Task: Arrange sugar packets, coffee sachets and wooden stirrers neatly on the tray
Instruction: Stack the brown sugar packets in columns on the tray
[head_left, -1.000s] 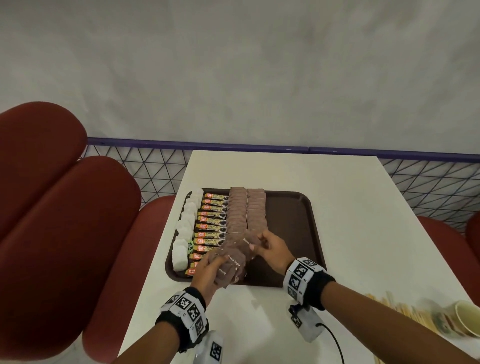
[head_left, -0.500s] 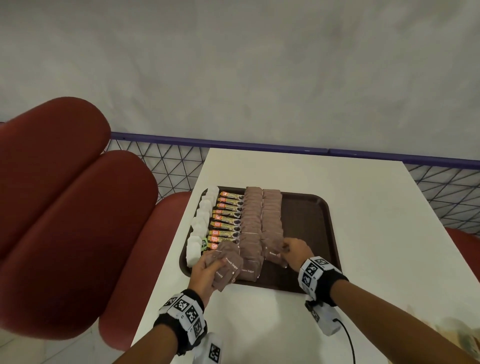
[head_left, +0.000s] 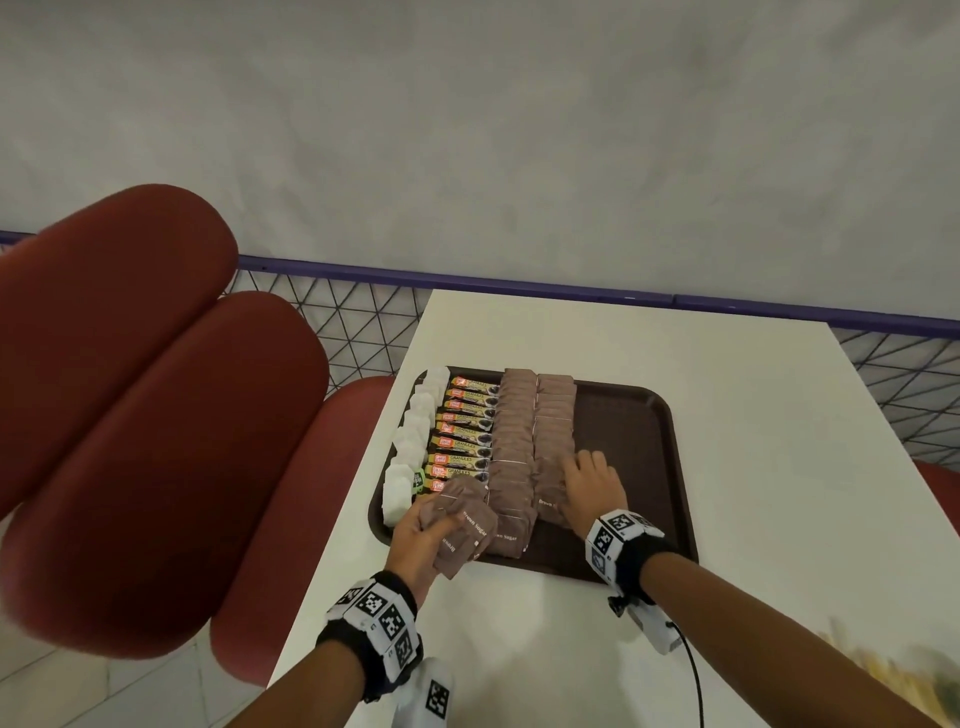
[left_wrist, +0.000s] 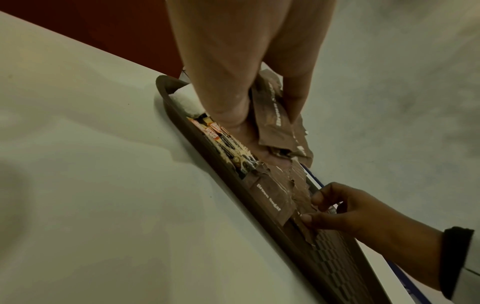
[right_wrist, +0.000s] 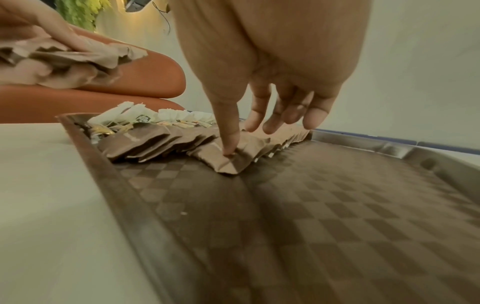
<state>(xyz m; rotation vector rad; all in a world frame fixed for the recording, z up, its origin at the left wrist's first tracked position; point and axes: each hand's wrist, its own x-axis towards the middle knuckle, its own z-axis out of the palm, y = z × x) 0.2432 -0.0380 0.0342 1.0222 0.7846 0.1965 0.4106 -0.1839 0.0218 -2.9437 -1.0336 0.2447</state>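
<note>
Brown sugar pkts (head_left: 551, 486) under R hand (head_left: 592, 486)

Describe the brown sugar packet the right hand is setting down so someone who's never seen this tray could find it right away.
Start at the dark brown tray on the white table. It holds, from its left edge, white packets, coffee sachets, then two rows of brown sugar packets. The packet is at the near end of the right row, the only one under the right hand, whose thumb presses on it.

Tray (head_left: 631, 441): dark brown, checkered texture. Sugar packets (head_left: 511, 457): brown, white lettering. Coffee sachets (head_left: 462, 441): black, gold, red. Counter (head_left: 753, 467): white. Seats (head_left: 156, 415): red.
</note>
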